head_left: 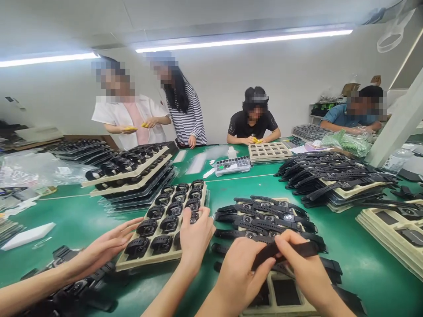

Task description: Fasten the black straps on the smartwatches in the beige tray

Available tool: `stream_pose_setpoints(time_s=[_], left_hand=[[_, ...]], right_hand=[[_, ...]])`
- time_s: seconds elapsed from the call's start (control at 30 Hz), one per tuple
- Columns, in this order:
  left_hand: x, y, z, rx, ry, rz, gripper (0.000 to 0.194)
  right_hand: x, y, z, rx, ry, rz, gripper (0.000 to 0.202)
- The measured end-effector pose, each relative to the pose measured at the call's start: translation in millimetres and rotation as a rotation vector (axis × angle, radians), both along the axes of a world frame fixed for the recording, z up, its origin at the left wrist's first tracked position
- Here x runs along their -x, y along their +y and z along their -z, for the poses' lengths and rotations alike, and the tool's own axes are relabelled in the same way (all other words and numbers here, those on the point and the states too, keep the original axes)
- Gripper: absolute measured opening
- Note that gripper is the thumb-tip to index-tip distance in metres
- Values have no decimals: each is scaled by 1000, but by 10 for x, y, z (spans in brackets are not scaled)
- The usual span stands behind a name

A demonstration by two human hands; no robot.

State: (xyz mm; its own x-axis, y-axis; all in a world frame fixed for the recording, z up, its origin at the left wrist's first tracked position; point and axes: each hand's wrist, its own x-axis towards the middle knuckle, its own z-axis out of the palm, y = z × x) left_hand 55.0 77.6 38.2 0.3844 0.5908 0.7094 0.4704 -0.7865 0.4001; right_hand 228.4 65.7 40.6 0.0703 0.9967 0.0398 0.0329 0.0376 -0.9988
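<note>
place: assembly workshop | evidence: green worktable (357,259), stacked trays of black watches (132,174), seated workers, strip lights (244,42)

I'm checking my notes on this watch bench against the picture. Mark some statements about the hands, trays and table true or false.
1. The left hand and right hand both grip a black rubber watch strap. True.
2. The table top is red. False: it is green.
3. A co-worker's hand rests on the beige tray of black watches. True.
4. The person in the black shirt is standing. False: that person sits at the far edge, arms on the table.
</note>
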Motion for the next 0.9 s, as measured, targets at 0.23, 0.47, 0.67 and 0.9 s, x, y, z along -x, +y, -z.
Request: stream_pose_setpoints(time_s=[0.23,0.47,0.67,0.9], left_hand=[[-80,-66,147,249,-79,103,31],[-132,-58,161,904,-873,219,38],[-192,-45,71,1056,-1161,258,51],[-204,-94,41,1094,-1197,249,53]], right_hand=[[28,-11,60,-8,-66,-107,48],[-12,-39,257,-265,-215,-208,51],[93,-47,322,-655,-410,-150,52],[205,-62,247,-802,-337,-52,57]])
